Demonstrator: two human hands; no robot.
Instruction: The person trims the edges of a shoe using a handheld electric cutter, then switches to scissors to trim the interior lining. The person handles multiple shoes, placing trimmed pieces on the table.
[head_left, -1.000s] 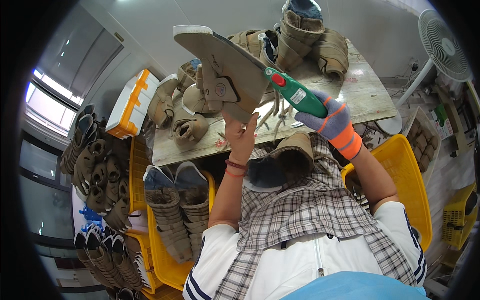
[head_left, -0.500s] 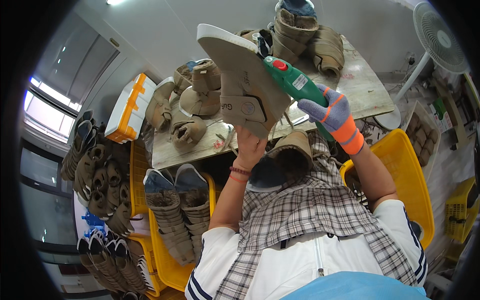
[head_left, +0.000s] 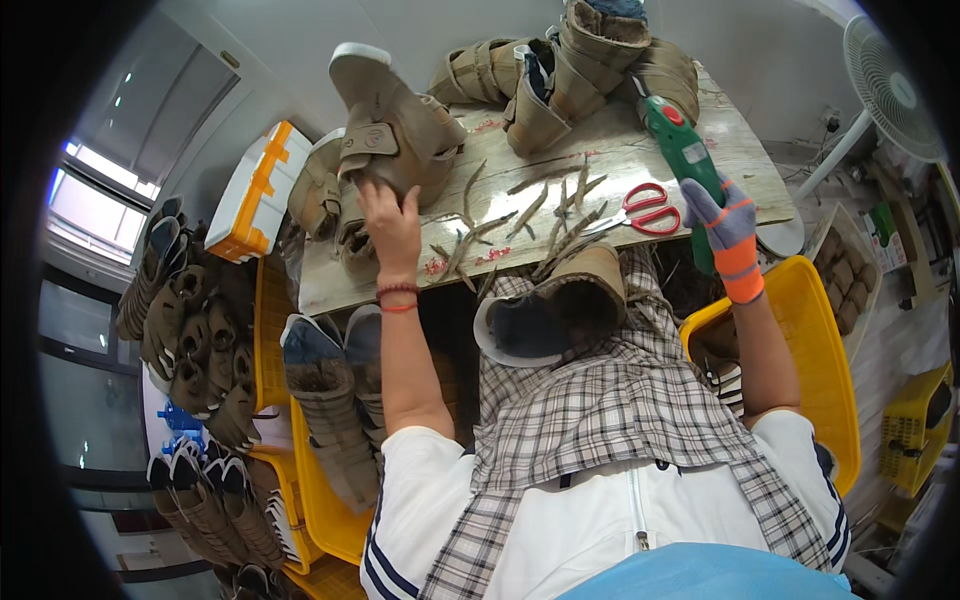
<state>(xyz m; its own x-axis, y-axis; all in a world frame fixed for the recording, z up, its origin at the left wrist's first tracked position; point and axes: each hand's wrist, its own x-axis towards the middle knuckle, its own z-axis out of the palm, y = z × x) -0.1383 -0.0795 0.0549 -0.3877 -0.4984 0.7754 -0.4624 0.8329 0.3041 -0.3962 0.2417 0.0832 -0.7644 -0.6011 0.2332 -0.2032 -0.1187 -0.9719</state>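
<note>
My left hand, bare with a bracelet, grips the lower cuff end of a tan boot. The boot is tilted toe-up with its pale sole at the upper left, against other boots at the table's left. My right hand, in a grey-and-orange glove, is wrapped round a green hand-held power tool with a red button and a thin metal tip. The tool points up and away, over the table's right part. On my lap lies another boot, its fleece-lined opening showing.
Red-handled scissors and several tan trimmed strips lie on the pale table. More boots stand at its back. Yellow crates flank me, with stacked boots at left. A fan stands far right.
My left hand has carried the boot left and down to the boots on the table. The power tool has moved right, away from the boot. Scissors and strips now show.
</note>
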